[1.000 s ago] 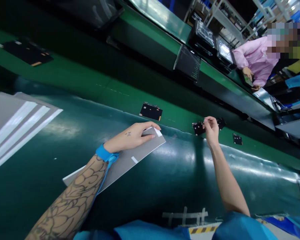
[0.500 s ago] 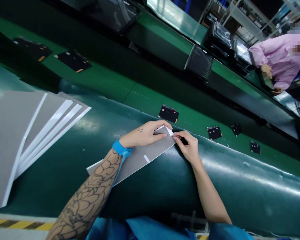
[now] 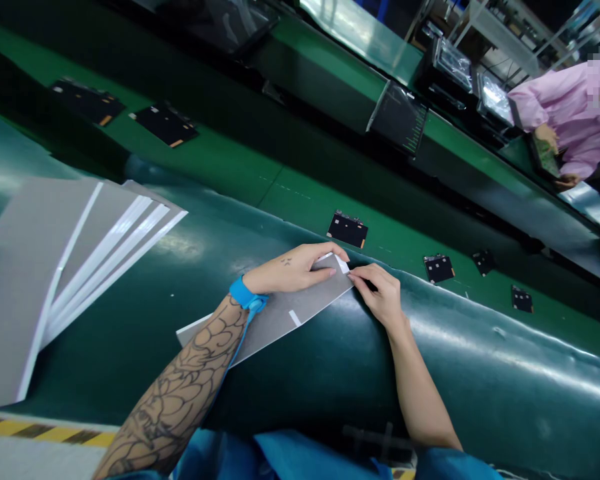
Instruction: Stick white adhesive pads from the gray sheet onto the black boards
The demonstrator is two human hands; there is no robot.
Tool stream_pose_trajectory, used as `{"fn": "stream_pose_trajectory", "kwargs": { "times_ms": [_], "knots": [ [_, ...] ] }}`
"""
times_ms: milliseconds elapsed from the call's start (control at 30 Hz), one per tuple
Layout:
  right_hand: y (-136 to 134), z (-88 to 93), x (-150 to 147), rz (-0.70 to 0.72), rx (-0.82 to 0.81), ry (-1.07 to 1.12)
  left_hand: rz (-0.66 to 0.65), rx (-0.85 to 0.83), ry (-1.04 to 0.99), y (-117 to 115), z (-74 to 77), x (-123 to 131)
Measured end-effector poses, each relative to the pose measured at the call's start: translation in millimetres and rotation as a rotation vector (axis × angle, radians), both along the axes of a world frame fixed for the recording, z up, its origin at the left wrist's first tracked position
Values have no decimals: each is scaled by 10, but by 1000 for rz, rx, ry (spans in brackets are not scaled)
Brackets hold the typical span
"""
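On the curved dark green mat (image 3: 430, 373), a grey sheet (image 3: 275, 317) lies at an angle under both hands. Left hand (image 3: 293, 270) is spread flat, pressing the sheet down, a blue wrist strap (image 3: 246, 295) just behind it. Right hand (image 3: 383, 293) pinches a white tab (image 3: 342, 265) at the sheet's far corner. A second white strip (image 3: 295, 318) sits mid-sheet, untouched. Left along the mat, a fanned stack of grey sheets (image 3: 80, 267) lies ready; black circuit boards (image 3: 347, 230) sit beyond the mat.
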State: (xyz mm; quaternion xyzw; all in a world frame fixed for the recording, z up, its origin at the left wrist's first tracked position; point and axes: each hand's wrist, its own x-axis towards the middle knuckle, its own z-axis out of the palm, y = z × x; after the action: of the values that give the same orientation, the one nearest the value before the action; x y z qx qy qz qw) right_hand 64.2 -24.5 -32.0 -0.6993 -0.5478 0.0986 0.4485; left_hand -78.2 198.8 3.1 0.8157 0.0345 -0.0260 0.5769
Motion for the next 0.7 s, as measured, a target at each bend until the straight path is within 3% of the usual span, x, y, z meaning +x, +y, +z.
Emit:
{"fn": "stream_pose_trajectory", "kwargs": {
  "times_ms": [700],
  "knots": [
    [10,123,-2,27,-182,-26,-5,74,-35,-52,-47,6]
  ]
}}
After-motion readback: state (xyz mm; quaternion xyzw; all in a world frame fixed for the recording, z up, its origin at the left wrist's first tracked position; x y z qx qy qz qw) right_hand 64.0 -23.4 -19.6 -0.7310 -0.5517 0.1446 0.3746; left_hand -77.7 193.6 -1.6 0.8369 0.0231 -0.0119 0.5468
